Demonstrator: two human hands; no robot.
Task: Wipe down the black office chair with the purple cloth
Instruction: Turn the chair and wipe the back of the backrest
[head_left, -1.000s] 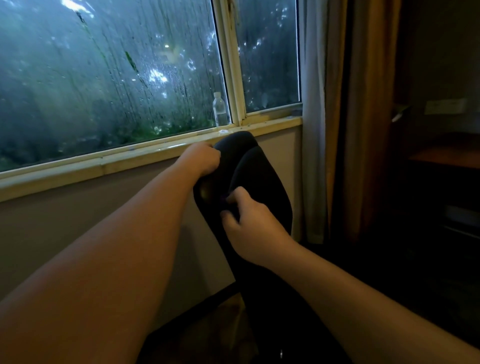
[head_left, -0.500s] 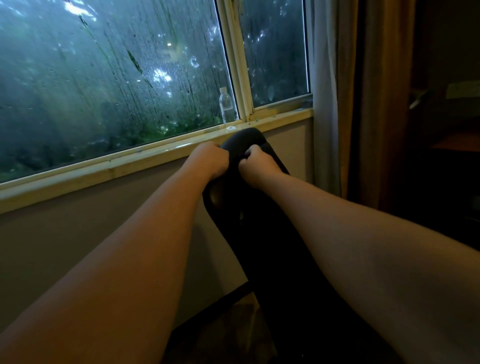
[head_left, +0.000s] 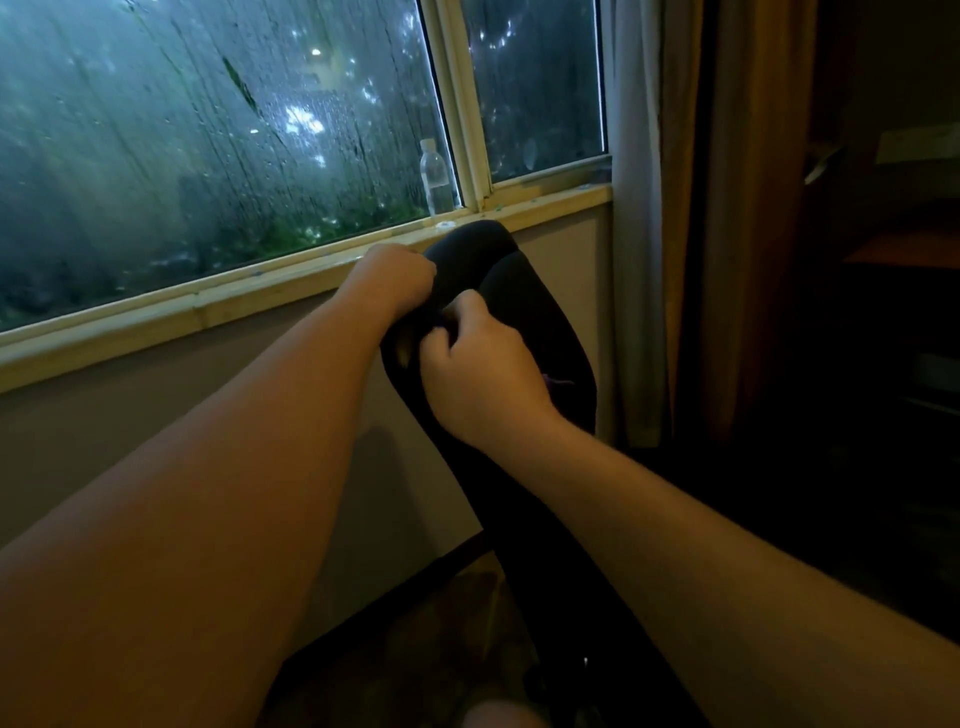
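Observation:
The black office chair (head_left: 524, 306) stands with its backrest seen edge-on just below the window sill. My left hand (head_left: 397, 278) is closed on the left edge of the backrest near its top. My right hand (head_left: 478, 364) is fisted against the backrest a little lower. The purple cloth (head_left: 556, 381) shows only as a small dark purple scrap past the right hand's knuckles; the rest of it is hidden under the hand.
A clear plastic bottle (head_left: 435, 179) stands on the wooden window sill (head_left: 260, 291) right above the chair. Grey and brown curtains (head_left: 670, 208) hang to the right. Dark furniture (head_left: 883, 312) fills the right side. Wall and floor lie below.
My right hand slid up to the top of the backrest beside the left hand, then came back down lower. The left hand kept its hold.

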